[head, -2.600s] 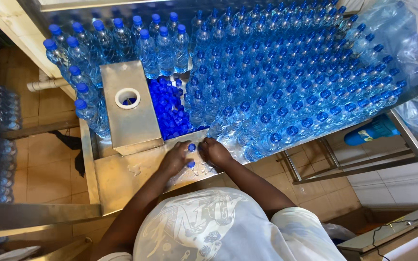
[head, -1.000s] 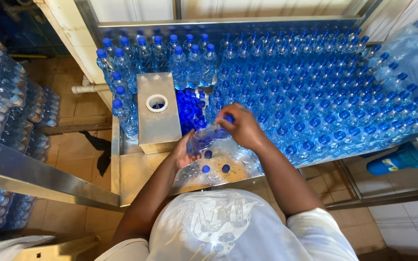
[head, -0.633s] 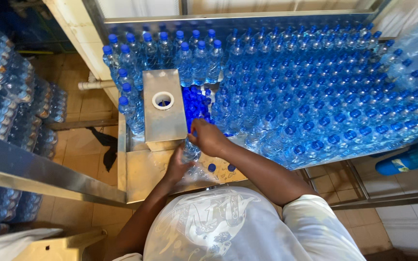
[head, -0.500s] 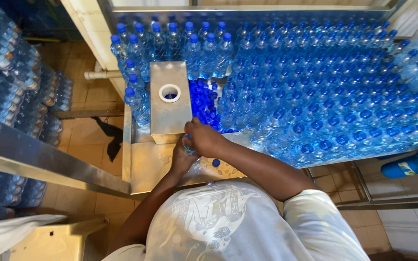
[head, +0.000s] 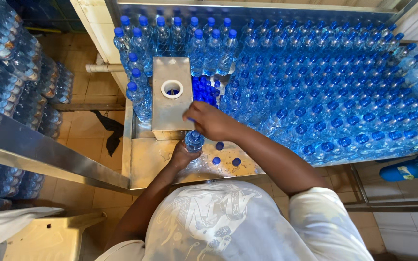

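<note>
Bottle stands on the wet metal table near the middle of the frame. My left hand wraps tight around it. My right hand curls above, pinching a blue cap.

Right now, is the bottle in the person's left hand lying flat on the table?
No, the left hand holds the bottle upright on the steel table.

Steel table: bottles, caps
</note>
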